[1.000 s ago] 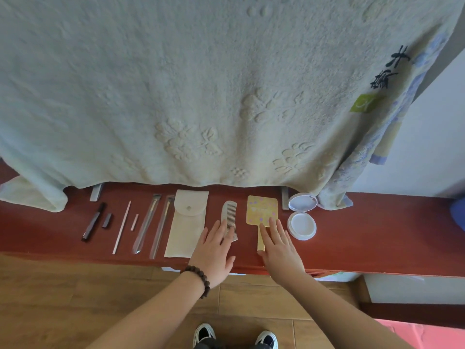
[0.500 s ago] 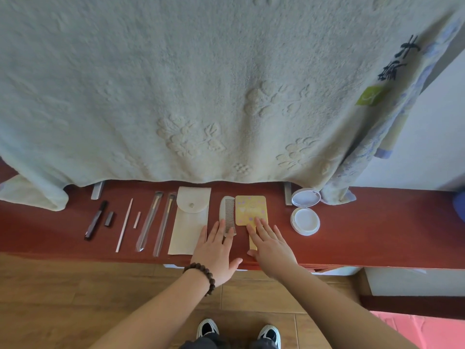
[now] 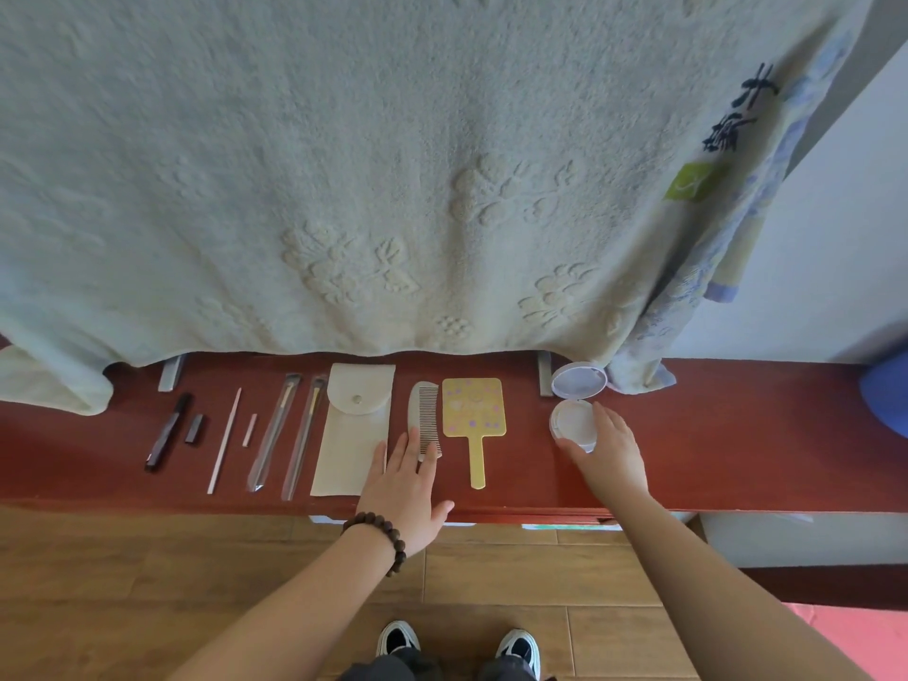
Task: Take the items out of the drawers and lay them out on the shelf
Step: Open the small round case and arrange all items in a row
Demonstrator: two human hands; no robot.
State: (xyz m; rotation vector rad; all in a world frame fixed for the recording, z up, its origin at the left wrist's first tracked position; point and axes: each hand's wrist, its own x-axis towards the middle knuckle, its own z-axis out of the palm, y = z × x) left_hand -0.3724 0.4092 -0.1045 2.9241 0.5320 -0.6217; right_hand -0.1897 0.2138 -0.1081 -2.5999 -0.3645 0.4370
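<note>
Items lie in a row on the red-brown shelf: a dark tube with its cap, a thin white stick, two brushes in clear sleeves, a cream pouch, a grey comb and a yellow hand mirror. My left hand rests flat, fingers straight, on the comb's near end. To the right, my right hand holds the base of an open white compact between thumb and fingers; its lid stands up behind.
A large pale green towel hangs over the shelf's back and hides what is behind it. Metal brackets stand at the back. A blue object sits at the far right. Below are the wooden floor and my shoes.
The yellow mirror has slid left, next to the comb. My right hand left it and moved right onto the compact. My left hand stays on the comb.
</note>
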